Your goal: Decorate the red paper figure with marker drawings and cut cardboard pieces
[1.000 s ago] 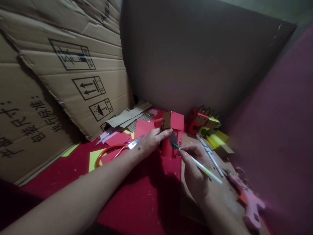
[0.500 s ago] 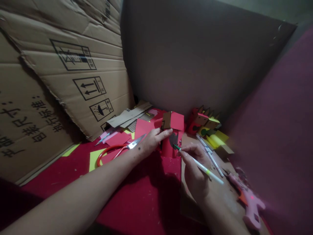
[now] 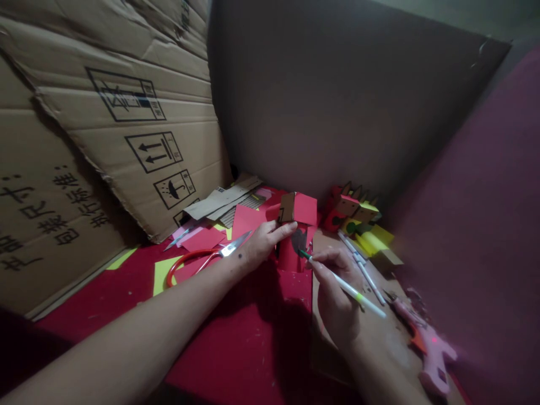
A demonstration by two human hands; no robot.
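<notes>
- We see the right hand (image 3: 335,292) low and right of centre, its fingers (image 3: 324,260) pinched shut around a white pen (image 3: 342,284) close to the tip.
- The pen slants up to the left. Its green tip touches the front of a red paper model (image 3: 291,256), just below a dark round patch on that model.
- The paper model stands upright on the red surface (image 3: 236,349) near the middle of the view, with a red and brown flap folded out at its top.
- The left hand (image 3: 261,243) lies against the model's left side, with its index finger stretched across to the model under the flap. We cannot tell whether the thumb and the other fingers close around it, since they are hidden.
- Red-handled scissors (image 3: 202,257) lie on the surface just left of the left wrist, blades pointing toward the hand.
- A yellow-green sheet (image 3: 162,274) sits under the scissor handles.
- Two more pens (image 3: 358,261) lie side by side just beyond the right hand.
- Small paper figures (image 3: 352,209) in red, brown and yellow stand behind them, against the dark back wall.
- A pink glue gun (image 3: 430,349) lies at the right edge, near the right forearm.
- Flat cardboard scraps (image 3: 223,201) are piled behind the left hand, and a large printed cardboard sheet (image 3: 126,112) leans along the left.
</notes>
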